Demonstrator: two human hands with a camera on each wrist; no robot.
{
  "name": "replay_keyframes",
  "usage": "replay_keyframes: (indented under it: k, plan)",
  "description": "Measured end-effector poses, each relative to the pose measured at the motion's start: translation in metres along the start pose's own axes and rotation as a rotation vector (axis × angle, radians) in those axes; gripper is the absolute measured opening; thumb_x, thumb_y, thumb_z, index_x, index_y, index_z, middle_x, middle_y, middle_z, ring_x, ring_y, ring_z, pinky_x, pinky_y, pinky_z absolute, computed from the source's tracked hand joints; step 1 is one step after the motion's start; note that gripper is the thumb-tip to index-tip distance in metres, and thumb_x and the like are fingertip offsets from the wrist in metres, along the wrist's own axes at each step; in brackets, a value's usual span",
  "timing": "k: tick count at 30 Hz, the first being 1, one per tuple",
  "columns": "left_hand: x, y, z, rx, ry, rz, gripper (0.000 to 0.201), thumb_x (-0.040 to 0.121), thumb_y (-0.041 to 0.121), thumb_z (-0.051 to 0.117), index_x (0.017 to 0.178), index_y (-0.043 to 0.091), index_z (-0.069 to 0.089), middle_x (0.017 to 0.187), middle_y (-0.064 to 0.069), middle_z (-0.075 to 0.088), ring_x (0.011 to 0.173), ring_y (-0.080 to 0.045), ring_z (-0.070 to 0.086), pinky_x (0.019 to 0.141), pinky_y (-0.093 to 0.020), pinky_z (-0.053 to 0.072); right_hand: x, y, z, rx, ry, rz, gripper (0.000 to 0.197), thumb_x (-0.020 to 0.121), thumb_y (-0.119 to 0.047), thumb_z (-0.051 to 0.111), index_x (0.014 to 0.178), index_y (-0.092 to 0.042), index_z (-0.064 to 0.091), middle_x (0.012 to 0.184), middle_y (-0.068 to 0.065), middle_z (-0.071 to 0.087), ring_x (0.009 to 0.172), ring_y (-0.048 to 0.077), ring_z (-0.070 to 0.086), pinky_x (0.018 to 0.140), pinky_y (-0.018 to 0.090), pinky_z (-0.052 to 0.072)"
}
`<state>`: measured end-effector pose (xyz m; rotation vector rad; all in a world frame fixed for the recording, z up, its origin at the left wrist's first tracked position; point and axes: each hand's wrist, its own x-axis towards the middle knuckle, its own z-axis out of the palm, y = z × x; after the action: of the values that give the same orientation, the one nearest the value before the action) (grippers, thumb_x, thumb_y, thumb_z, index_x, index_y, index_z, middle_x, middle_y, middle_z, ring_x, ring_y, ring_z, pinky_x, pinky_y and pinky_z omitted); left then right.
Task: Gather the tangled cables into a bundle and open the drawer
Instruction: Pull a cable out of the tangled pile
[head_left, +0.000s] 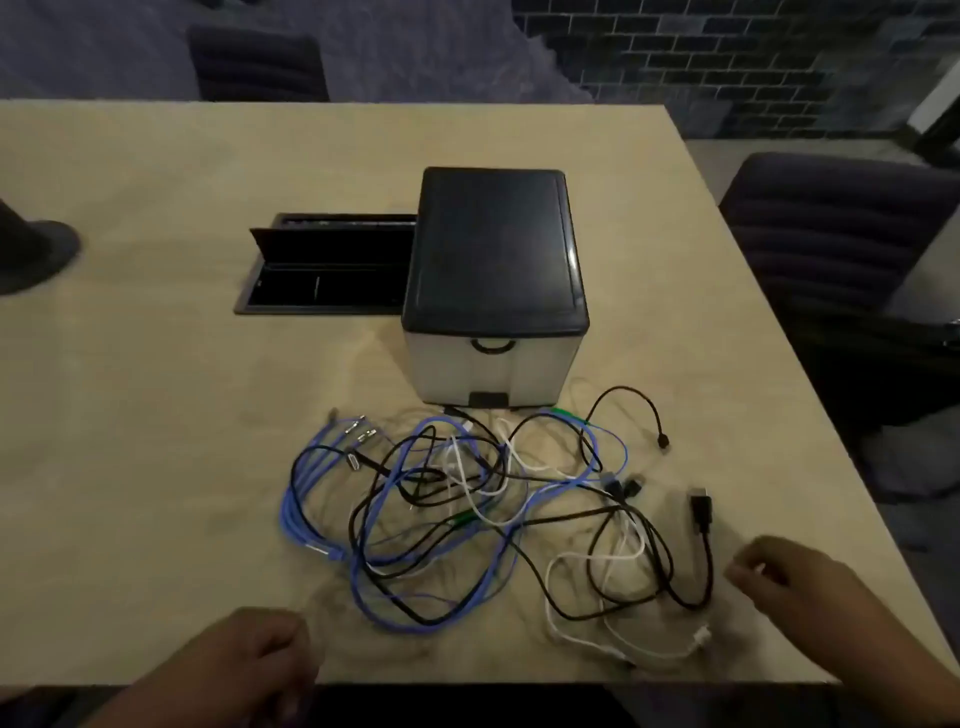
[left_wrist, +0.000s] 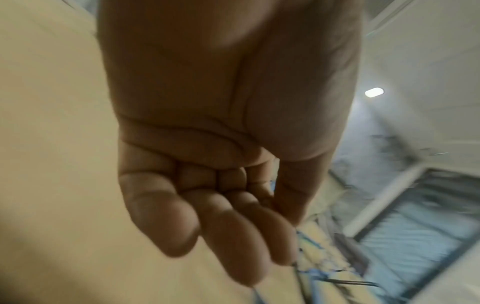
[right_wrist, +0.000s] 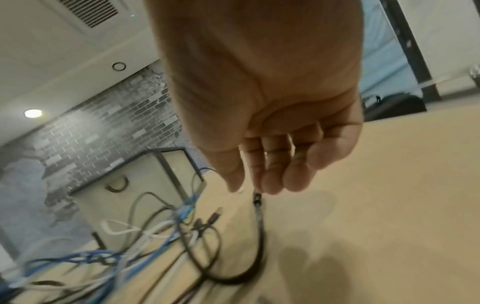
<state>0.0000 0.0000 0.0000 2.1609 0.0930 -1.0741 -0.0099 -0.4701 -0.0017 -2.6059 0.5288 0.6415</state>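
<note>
Grip: left hand and right hand are both hovering with loosely curled fingers, holding nothing.
Hard to make out: both wrist views are blurring; the left one is showing only slivers of cable past the fingers.
Cables: tangled cables are lying on the table between the hands, untouched.
Drawer: the drawer unit is sitting just behind the tangle, its drawer staying closed.

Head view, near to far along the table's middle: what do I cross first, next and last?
Tangled cables → drawer unit, its handle facing the cables → far table edge → dark chair.
</note>
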Motion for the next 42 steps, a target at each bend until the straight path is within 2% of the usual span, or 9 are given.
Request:
replay_keyframes:
  k: [8,13,17,21,23,28,32,35,42]
  plan:
    - [0.026,0.055,0.024,0.017,0.162,0.451,0.03,0.093,0.021,0.062,0.064,0.016,0.061,0.057,-0.008,0.068,0.049,-0.004,0.057,0.05,-0.012,0.044,0.035,-0.023,0.031,-0.184,0.092,0.002,0.028,0.08,-0.028,0.067,0.062,-0.006,0.062,0.071,0.011,0.062,0.066,0.022,0.059,0.052,0.028,0.039]
    - [0.025,0.095,0.032,0.018,0.405,0.749,0.026,0.086,0.038,0.067,0.073,0.016,0.063,0.063,-0.01,0.067,0.055,-0.02,0.06,0.058,-0.03,0.049,-0.012,-0.063,0.007,0.4,0.47,-0.263,0.026,0.086,-0.032,0.067,0.07,-0.013,0.062,0.062,0.015,0.064,0.052,0.027,0.056,0.052,0.038,0.045]
    - [0.014,0.126,0.05,-0.07,0.528,0.86,0.046,0.068,0.063,0.065,0.101,0.032,0.066,0.076,0.005,0.068,0.062,-0.007,0.059,0.065,-0.033,0.053,-0.069,-0.109,-0.009,0.86,0.435,-0.514,0.018,0.087,-0.02,0.068,0.08,-0.007,0.059,0.061,0.01,0.058,0.048,0.021,0.054,0.051,0.039,0.053]
    - [-0.011,0.161,0.081,-0.201,0.396,0.961,0.054,0.072,0.06,0.065,0.119,0.033,0.06,0.099,0.012,0.068,0.085,0.002,0.066,0.074,-0.013,0.054,-0.106,-0.133,0.006,0.773,0.404,-0.764,0.014,0.08,-0.003,0.067,0.075,-0.015,0.065,0.061,0.005,0.065,0.049,0.018,0.062,0.054,0.039,0.056]
    - [-0.015,0.17,0.089,-0.275,0.39,0.995,0.03,0.083,0.048,0.065,0.105,0.028,0.067,0.095,0.008,0.074,0.086,-0.005,0.07,0.076,-0.026,0.058,-0.113,-0.142,0.019,0.611,0.431,-0.838,0.031,0.077,0.002,0.062,0.087,-0.026,0.069,0.071,-0.003,0.071,0.058,0.014,0.068,0.055,0.032,0.057]
    - [-0.021,0.162,0.086,-0.522,0.648,0.998,0.021,0.096,0.032,0.056,0.086,0.023,0.071,0.081,-0.004,0.073,0.073,-0.009,0.063,0.069,-0.025,0.051,-0.091,-0.138,0.046,0.953,0.095,-0.654,0.017,0.09,-0.014,0.064,0.074,-0.016,0.066,0.067,0.008,0.066,0.066,0.029,0.068,0.062,0.04,0.055]
    - [-0.026,0.147,0.089,-0.761,0.471,1.048,0.026,0.101,0.021,0.049,0.082,0.013,0.066,0.063,0.003,0.064,0.06,-0.013,0.059,0.061,-0.03,0.051,-0.073,-0.142,0.078,1.093,-0.404,-0.371,0.041,0.1,-0.041,0.039,0.086,-0.011,0.063,0.072,0.008,0.065,0.064,0.023,0.063,0.061,0.035,0.047]
    - [-0.019,0.127,0.105,-0.806,0.406,1.023,0.027,0.1,0.022,0.05,0.079,0.019,0.066,0.052,0.001,0.052,0.046,-0.013,0.045,0.049,-0.031,0.041,-0.058,-0.161,0.064,1.412,-0.508,-0.446,0.044,0.102,-0.039,0.031,0.081,-0.013,0.059,0.062,0.004,0.064,0.055,0.021,0.064,0.062,0.035,0.048]
    - [-0.018,0.084,0.112,-1.08,0.388,0.89,0.033,0.087,0.024,0.055,0.055,0.02,0.044,0.047,0.002,0.025,0.039,-0.012,0.023,0.045,-0.027,0.024,-0.044,-0.19,0.023,1.531,-0.579,-0.341,0.046,0.096,-0.043,0.043,0.114,-0.002,0.054,0.11,0.017,0.071,0.091,0.029,0.072,0.092,0.047,0.05]
